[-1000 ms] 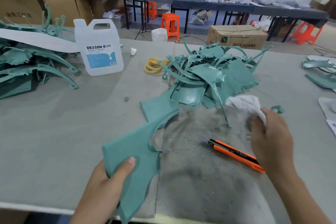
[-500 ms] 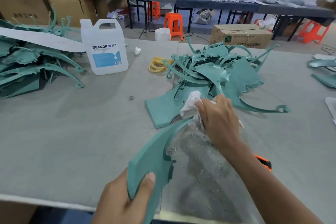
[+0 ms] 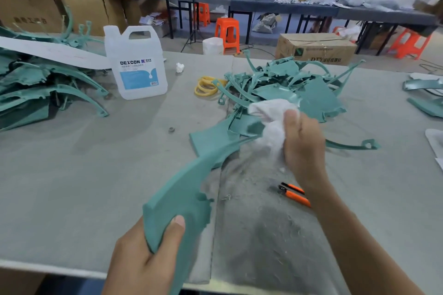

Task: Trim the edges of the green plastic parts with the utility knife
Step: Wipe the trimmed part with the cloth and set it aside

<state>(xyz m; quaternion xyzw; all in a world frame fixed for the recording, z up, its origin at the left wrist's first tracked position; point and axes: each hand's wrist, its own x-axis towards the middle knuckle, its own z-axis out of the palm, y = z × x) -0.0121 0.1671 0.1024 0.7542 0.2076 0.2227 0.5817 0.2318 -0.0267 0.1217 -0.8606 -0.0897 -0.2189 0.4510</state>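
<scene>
- Table (image 3: 72, 175), grey-covered, spans the frame from edge to edge.
- Left heap of green parts (image 3: 36, 93) lies at the left edge; the middle heap of green parts (image 3: 311, 100) lies right of centre.
- Held green part (image 3: 182, 189) is long and curved. Its long axis runs from bottom centre up and to the right, and its narrow tip points at the middle heap.
- White jug (image 3: 136, 64) stands upright, upper left of centre.
- Left hand (image 3: 143, 258), bottom centre, grips the part's broad end with the thumb on top.
- Right hand (image 3: 302, 148) clutches a bunched white cloth (image 3: 271, 112) at the part's narrow end.
- Utility knife (image 3: 293, 195), orange and black, lies untouched on the table. Its black end points to the upper left, and the forearm hides its other end.
</scene>
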